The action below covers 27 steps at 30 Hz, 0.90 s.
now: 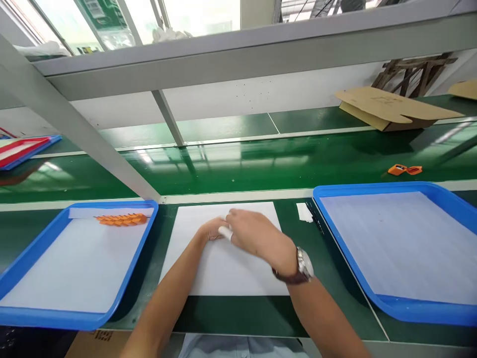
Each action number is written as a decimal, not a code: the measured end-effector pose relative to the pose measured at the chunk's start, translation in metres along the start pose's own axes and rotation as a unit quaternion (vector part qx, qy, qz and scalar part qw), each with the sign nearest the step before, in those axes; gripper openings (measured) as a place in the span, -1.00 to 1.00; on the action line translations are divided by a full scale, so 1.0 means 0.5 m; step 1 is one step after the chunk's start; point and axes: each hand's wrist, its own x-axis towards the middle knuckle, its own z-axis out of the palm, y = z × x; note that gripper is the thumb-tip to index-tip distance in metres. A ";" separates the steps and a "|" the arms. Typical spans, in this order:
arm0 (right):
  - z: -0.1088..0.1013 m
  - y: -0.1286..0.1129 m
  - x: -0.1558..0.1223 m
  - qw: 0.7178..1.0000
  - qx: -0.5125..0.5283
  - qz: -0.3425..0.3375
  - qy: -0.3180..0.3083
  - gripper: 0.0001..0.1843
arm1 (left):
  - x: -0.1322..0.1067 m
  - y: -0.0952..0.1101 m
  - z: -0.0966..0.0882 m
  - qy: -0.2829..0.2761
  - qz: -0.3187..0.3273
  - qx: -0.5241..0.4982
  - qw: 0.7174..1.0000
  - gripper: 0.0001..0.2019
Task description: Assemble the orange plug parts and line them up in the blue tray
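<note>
Both hands (249, 231) meet over a white sheet (238, 278) between blue trays (48, 318); their grip is unclear.

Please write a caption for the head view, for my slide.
Left hand and right hand close together over a white sheet, between left tray and right tray.

No legible text from where I sit. Faint print on the cardboard box (395, 107), far right, too washed out for me to read. Dark printed block on the carton (87, 345) below my tabletop (238, 315), unreadable. Pale marks on the green panel (106, 17), blurred. My watch (306, 263) dial: too small.
</note>
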 end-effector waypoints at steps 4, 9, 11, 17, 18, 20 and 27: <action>0.056 0.101 0.068 0.975 0.181 0.087 0.090 -0.85 | 0.011 -0.002 -0.001 -0.135 -0.035 -0.039 0.989 -0.69; 0.129 0.150 0.099 0.941 0.300 0.115 0.109 -0.62 | 0.016 -0.006 -0.006 -0.175 -0.043 -0.071 0.981 -0.62; 0.151 0.155 0.100 0.924 0.341 0.128 0.112 -0.53 | 0.015 -0.008 -0.009 -0.182 -0.045 -0.075 0.979 -0.63; 0.192 0.161 0.086 0.893 0.397 0.166 0.129 -0.53 | 0.017 -0.014 -0.015 -0.204 -0.052 -0.076 0.975 -0.65; 0.197 0.163 0.085 0.890 0.402 0.170 0.134 -0.54 | 0.018 -0.015 -0.016 -0.207 -0.053 -0.076 0.974 -0.65; 0.204 0.165 0.084 0.884 0.409 0.179 0.139 -0.56 | 0.020 -0.014 -0.017 -0.215 -0.056 -0.074 0.972 -0.66; 0.217 0.167 0.084 0.877 0.411 0.199 0.149 -0.64 | 0.012 0.013 -0.016 -0.233 -0.054 -0.038 0.970 -0.74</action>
